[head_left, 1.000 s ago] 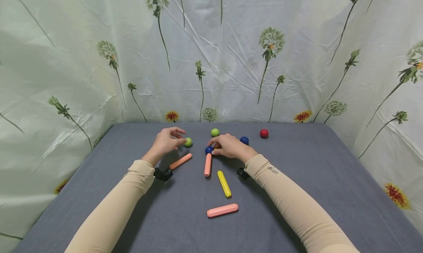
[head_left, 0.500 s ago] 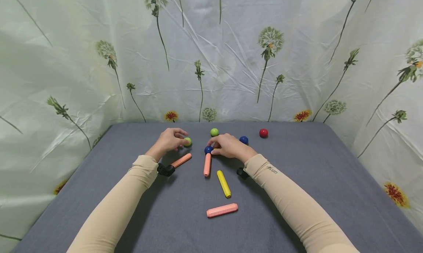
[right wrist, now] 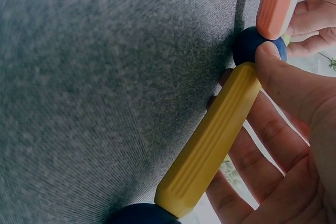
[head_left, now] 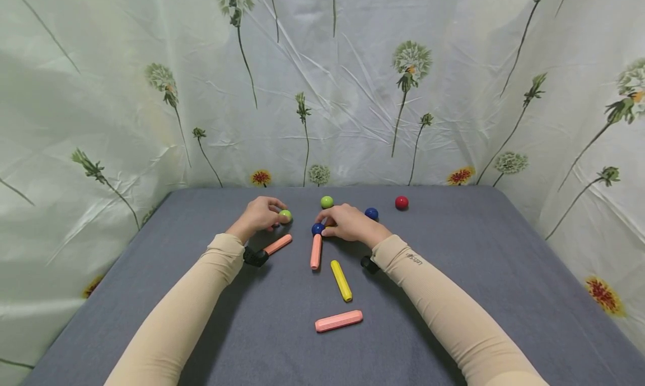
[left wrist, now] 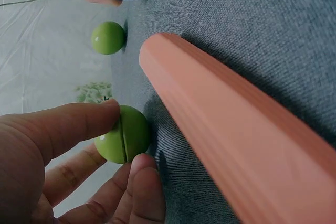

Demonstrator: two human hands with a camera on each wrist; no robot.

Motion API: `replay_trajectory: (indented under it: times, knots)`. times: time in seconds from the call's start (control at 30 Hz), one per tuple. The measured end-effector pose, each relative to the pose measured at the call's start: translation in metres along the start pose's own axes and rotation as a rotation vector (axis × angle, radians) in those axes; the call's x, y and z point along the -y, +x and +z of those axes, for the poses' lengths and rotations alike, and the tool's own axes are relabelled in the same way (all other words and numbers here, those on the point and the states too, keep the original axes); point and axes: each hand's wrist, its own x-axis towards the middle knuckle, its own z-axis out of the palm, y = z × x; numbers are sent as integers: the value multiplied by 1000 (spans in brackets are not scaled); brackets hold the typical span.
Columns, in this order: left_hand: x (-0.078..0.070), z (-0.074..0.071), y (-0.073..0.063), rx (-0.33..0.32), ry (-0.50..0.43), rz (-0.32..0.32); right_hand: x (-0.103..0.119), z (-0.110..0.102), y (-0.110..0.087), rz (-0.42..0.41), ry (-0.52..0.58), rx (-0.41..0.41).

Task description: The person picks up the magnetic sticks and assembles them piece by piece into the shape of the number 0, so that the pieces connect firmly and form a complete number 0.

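Head | right sleeve (head_left: 437, 296): dark lettering (head_left: 415, 259), illegible | left hand (head_left: 259, 214) pinches green ball (left wrist: 135, 132)

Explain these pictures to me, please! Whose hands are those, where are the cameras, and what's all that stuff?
You're seeing someone's bare left hand and right hand, no robot. The widest picture comes from a camera on their head, looking forward and down. The other two come from cameras worn on each wrist.

On the grey cloth are salmon-pink sticks, a yellow stick, a red ball and a lime-green ball.

The left hand pinches another lime-green ball. The right hand holds a blue ball; a second yellow stick runs from it to another blue ball.
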Motion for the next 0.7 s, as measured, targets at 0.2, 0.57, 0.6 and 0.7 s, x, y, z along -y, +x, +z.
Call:
replay_trajectory:
  times: [0.2, 0.57, 0.6, 0.7]
  knots:
    - [-5, -3, -1, -9, 14, 22, -1, 0, 0, -1, 8, 1]
    - [-17, 3, -9, -24, 12, 63, 2, -1, -2, -5, 2, -5]
    - [-19, 3, -10, -23, 9, 73, 2, -1, -2, -6, 0, -7]
    - [-22, 5, -15, -18, 13, 104, 1, 0, -2, -10, -1, -12]
